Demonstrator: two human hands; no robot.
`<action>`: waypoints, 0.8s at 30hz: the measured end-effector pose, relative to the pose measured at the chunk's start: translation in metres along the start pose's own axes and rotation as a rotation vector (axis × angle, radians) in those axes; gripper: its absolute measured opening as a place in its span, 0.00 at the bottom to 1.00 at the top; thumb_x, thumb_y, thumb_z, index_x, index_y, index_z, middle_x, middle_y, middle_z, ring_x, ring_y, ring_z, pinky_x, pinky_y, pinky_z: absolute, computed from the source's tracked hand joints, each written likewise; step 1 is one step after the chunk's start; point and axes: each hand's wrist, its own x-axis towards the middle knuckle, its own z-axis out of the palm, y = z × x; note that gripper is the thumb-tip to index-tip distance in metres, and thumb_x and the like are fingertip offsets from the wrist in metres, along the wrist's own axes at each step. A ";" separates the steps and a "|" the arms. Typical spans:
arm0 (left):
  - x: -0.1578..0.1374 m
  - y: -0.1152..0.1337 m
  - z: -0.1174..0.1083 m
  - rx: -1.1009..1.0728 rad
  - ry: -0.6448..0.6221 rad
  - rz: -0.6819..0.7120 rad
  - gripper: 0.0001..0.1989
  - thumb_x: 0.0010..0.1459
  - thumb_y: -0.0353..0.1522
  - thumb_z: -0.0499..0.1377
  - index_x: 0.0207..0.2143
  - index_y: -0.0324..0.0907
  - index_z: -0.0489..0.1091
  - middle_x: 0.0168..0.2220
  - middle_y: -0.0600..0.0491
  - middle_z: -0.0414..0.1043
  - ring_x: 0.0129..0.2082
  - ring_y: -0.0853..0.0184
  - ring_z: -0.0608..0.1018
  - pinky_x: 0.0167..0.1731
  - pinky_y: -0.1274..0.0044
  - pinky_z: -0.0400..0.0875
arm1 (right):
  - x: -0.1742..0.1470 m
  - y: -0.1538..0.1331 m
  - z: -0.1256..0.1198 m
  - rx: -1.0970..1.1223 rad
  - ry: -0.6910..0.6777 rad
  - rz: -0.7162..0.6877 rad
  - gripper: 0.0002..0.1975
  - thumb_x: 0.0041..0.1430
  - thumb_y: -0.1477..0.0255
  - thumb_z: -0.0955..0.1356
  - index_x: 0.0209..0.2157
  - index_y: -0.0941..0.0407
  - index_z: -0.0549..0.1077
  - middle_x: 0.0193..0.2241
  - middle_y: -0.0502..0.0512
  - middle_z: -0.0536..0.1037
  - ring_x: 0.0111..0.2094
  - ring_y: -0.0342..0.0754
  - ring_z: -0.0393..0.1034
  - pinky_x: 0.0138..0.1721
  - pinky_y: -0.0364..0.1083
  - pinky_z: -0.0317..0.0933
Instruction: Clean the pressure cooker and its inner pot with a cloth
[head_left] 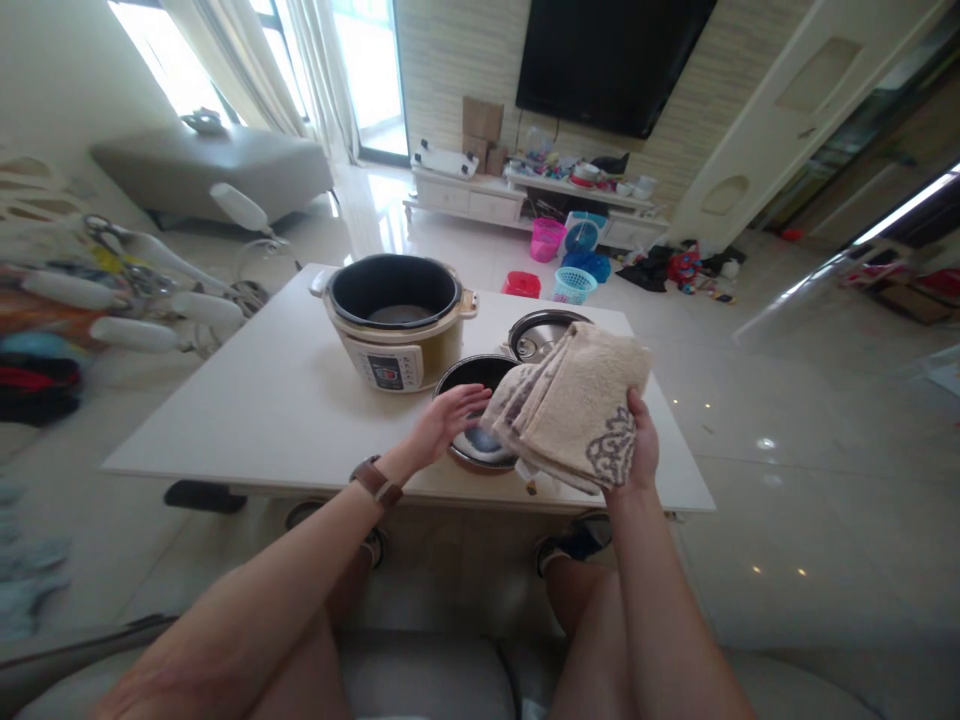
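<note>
The right hand [637, 450] is gripping a folded beige towel [566, 405] by its near corner, fingers curled shut round the cloth, thumb on top, and the towel is hanging out flat and tilted over the near right part of the white table [247, 400]. The left hand [446, 420] is reaching in beside it, palm open and fingers spread loosely, fingertips hovering at the rim of a dark inner pot [472, 385]; whether they are touching the rim, I cannot tell. A brown watch strap [376, 481] is showing on that wrist.

The inner pot is sitting on the table near its front edge, and the towel is covering the pot's right side, so part of it is hidden. Just behind the pot, a round metal lid [536, 335] is lying on the table, half hidden by the towel too. To the left of the pot and a little further back, the rice cooker [395, 320] is standing open, its control panel facing this way.

Beyond the table's far edge, on the shiny floor, a red basket [521, 285], a light blue basket [574, 285] and a pink basket [546, 238] are sitting near a low white cabinet [472, 195], with a big black television [607, 60] hanging above it. Off past the table's left end, a grey sofa [210, 170] is standing by the window.
</note>
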 end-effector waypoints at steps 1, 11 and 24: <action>0.001 0.001 0.005 -0.102 -0.052 -0.116 0.37 0.61 0.59 0.53 0.53 0.36 0.74 0.55 0.35 0.79 0.57 0.48 0.80 0.54 0.61 0.76 | -0.001 0.003 0.005 -0.067 -0.032 0.076 0.20 0.63 0.56 0.67 0.45 0.56 0.80 0.41 0.61 0.84 0.57 0.62 0.75 0.59 0.65 0.69; 0.004 -0.005 0.029 -0.453 -0.096 -0.549 0.22 0.62 0.36 0.62 0.53 0.30 0.74 0.44 0.38 0.84 0.50 0.52 0.85 0.55 0.62 0.78 | 0.005 0.040 0.030 -0.398 -0.129 0.102 0.20 0.58 0.56 0.70 0.43 0.56 0.78 0.36 0.57 0.84 0.45 0.56 0.79 0.48 0.52 0.74; 0.035 0.018 0.006 0.446 0.222 0.280 0.18 0.54 0.36 0.68 0.47 0.39 0.80 0.50 0.44 0.83 0.54 0.51 0.81 0.59 0.62 0.74 | 0.043 0.055 -0.020 -0.818 0.106 0.003 0.22 0.50 0.56 0.71 0.45 0.53 0.73 0.46 0.56 0.78 0.45 0.52 0.73 0.38 0.47 0.68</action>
